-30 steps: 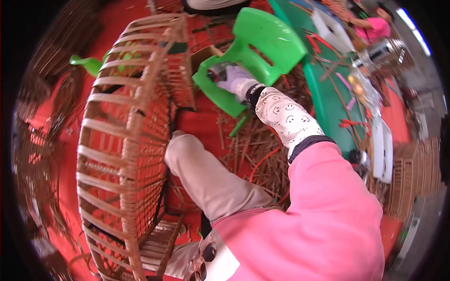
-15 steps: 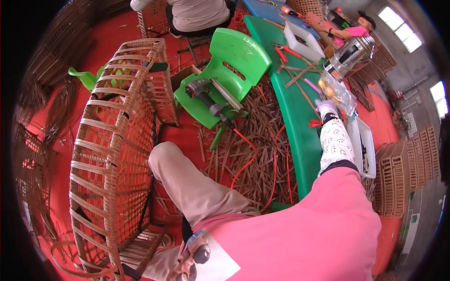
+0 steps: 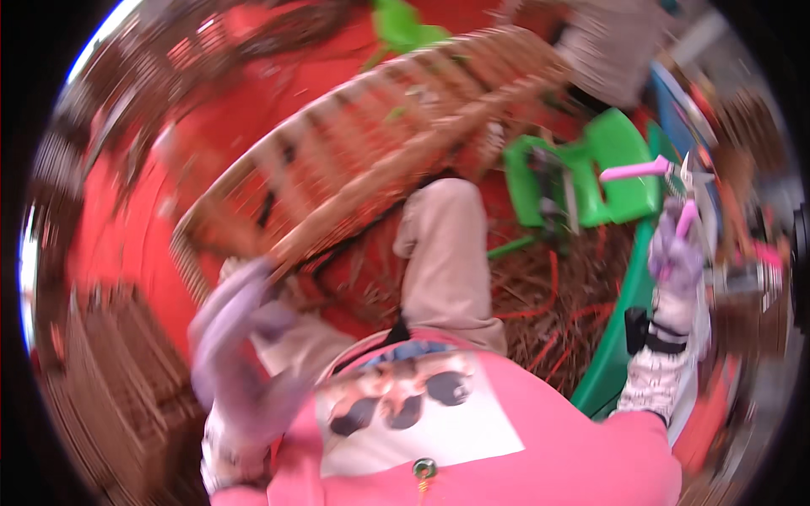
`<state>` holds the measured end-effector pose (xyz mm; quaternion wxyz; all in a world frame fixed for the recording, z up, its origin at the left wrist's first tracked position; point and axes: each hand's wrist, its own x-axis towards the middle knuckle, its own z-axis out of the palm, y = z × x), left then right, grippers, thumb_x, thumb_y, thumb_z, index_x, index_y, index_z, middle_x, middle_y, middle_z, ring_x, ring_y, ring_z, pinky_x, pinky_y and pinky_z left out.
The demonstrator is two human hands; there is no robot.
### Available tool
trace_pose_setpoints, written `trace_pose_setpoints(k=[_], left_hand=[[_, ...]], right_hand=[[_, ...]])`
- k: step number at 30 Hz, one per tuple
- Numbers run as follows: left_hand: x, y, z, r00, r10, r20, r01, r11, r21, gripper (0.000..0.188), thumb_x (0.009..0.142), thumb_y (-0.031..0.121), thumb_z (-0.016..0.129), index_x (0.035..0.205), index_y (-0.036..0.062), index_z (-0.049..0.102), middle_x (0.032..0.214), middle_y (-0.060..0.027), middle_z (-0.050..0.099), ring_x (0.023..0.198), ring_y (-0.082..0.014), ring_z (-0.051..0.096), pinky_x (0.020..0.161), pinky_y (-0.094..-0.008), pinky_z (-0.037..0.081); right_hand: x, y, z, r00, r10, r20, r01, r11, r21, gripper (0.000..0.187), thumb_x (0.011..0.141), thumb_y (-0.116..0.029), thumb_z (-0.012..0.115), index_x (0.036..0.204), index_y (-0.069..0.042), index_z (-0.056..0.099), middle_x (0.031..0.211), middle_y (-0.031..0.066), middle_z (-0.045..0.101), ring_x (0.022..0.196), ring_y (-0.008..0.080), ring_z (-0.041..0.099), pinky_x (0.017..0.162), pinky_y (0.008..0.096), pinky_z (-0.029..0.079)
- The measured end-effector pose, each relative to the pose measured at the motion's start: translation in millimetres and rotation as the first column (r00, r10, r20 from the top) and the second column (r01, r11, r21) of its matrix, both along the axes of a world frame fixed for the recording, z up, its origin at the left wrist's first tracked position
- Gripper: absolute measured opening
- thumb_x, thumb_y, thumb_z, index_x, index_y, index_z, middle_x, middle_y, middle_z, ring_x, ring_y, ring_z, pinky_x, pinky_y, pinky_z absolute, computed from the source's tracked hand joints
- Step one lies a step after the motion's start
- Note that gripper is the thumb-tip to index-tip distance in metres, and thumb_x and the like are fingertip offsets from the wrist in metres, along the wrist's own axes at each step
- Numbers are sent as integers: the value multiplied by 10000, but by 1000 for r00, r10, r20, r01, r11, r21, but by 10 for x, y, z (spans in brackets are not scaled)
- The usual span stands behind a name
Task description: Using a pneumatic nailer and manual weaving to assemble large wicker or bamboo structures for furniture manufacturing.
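Note:
My right hand [image 3: 677,257], in a pale purple glove, is raised at the right by the green table [image 3: 624,333]. It grips pink-handled snips [image 3: 634,170], whose handles are spread and pointed metal blades bare. My left hand [image 3: 245,337], gloved alike and blurred by motion, is at the lower left. Its thumb stands apart from its fingers, and nothing shows in it. Just beyond its fingertips is the near end of a large woven rattan frame [image 3: 403,160], tilted in front of my knees. Whether the fingers touch it I cannot tell.
A green chair [image 3: 623,173] beyond my knee bears a power tool [image 3: 548,181]. Brown strip scraps [image 3: 540,346] and a red hose lie on the floor beneath. Brown woven pieces [image 3: 126,379] are stacked at left. Another person [image 3: 616,51] sits at the far right.
My right hand has come up off the table with the pink-handled snips. My left hand has come into view. The view has swung left, so the rattan frame appears slanted across the middle.

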<state>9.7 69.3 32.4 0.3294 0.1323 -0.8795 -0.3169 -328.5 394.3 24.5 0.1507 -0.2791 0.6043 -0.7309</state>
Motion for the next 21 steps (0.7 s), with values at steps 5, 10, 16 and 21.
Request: trace_pose_setpoints(k=[5, 10, 16, 21], left_hand=[[-222, 156, -151, 973, -170, 157, 125, 956, 264, 687, 783, 269, 696, 1324, 31, 345, 885, -146, 592, 734, -227, 607, 644, -320, 488], [-34, 110, -361, 957, -220, 188, 112, 881, 460, 304, 882, 250, 559, 1089, 38, 495, 767, -153, 593, 703, -331, 613, 609, -355, 486], [111, 144, -444, 980, -200, 8, 183, 913, 365, 329, 881, 344, 530, 1095, 95, 511, 665, -163, 587, 596, -354, 599, 508, -421, 477], [434, -204, -422, 982, 159, -104, -184, 933, -310, 403, 682, 414, 715, 889, 87, 605, 732, -55, 604, 667, -249, 602, 627, -360, 468]], right_hand=[[1126, -1398, 107, 797, 543, 264, -547, 835, -62, 288, 580, 53, 583, 868, 64, 568, 896, 183, 626, 409, 147, 500, 371, 242, 400], [1674, -2064, 125, 686, 717, 122, -724, 689, 27, 548, 641, -4, 599, 1176, 61, 498, 1085, 96, 544, 956, 164, 536, 855, 289, 418], [1814, -2279, 11, 259, 954, 150, -966, 259, 19, 675, 622, -167, 739, 1196, 30, 445, 1243, 159, 451, 1189, 261, 427, 1023, 362, 300], [1661, -2432, 294, 580, 793, 186, -813, 545, 206, 580, 662, -168, 683, 1154, 11, 434, 1061, 144, 533, 992, 244, 548, 891, 382, 420]])
